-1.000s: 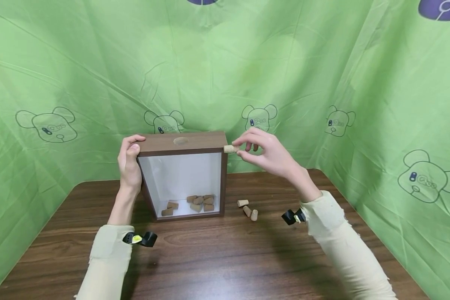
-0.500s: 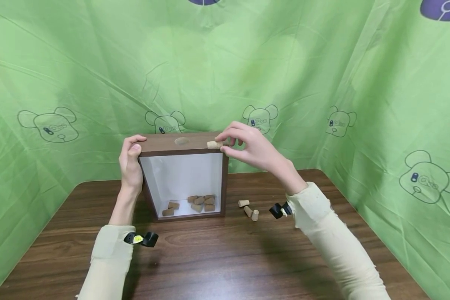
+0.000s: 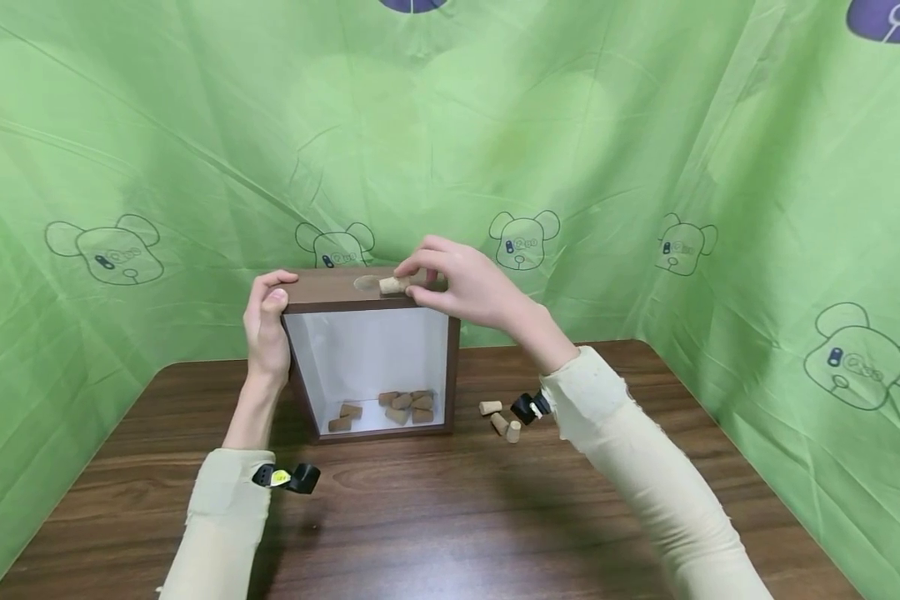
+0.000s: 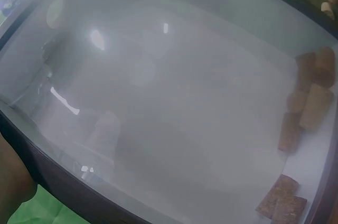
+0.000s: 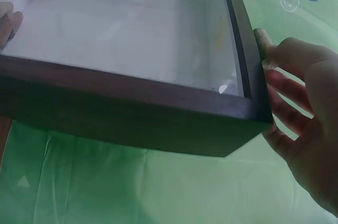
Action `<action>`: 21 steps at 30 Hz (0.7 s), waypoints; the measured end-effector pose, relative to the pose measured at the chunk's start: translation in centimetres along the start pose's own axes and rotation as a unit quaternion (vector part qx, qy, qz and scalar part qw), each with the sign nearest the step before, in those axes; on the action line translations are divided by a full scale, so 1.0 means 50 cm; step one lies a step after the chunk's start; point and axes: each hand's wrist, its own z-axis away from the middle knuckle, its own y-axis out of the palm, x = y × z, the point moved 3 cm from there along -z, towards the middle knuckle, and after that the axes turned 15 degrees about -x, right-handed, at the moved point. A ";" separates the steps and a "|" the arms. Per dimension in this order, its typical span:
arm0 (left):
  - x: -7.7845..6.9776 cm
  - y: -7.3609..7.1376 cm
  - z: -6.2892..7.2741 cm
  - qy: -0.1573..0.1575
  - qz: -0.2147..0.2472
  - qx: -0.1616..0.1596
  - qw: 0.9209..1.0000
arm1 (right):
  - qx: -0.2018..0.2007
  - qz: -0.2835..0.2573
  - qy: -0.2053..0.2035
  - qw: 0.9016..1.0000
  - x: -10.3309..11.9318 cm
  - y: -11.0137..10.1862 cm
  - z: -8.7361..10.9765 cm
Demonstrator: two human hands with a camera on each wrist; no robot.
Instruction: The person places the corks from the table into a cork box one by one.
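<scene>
A dark wooden box frame (image 3: 453, 375) with a clear front and white back stands upright on the table. Several brown corks (image 3: 401, 402) lie on its inside floor, also visible as corks (image 4: 317, 105) in the left wrist view. In its top edge is a round hole (image 3: 366, 283). My left hand (image 3: 268, 329) grips the frame's upper left corner, thumb in front. Between thumb and fingers my right hand (image 3: 465, 283) pinches a pale cork (image 3: 393, 286), lying sideways just right of the hole. The right wrist view shows this cork (image 5: 262, 44) beside the frame's top edge.
Three loose corks (image 3: 498, 423) are on the wooden table (image 3: 420, 508), right of the frame. A green printed cloth (image 3: 607, 150) hangs behind and at both sides. Each sleeve carries a small black wrist camera (image 3: 303, 478).
My right hand has carried the pinched cork leftward, from beyond the frame's top right corner to beside the hole. The left hand keeps its grip, and the loose corks have stayed put.
</scene>
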 end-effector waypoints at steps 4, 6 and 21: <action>0.001 -0.002 -0.001 0.003 -0.003 0.000 1.000 | 0.025 0.027 0.029 0.999 0.005 0.019 -0.020; 0.000 -0.003 -0.002 0.003 -0.002 0.000 1.000 | 0.031 0.040 0.035 0.998 0.008 0.028 -0.030; -0.003 -0.007 -0.001 0.001 0.005 -0.002 1.000 | 0.034 0.079 0.053 0.995 0.023 0.067 -0.054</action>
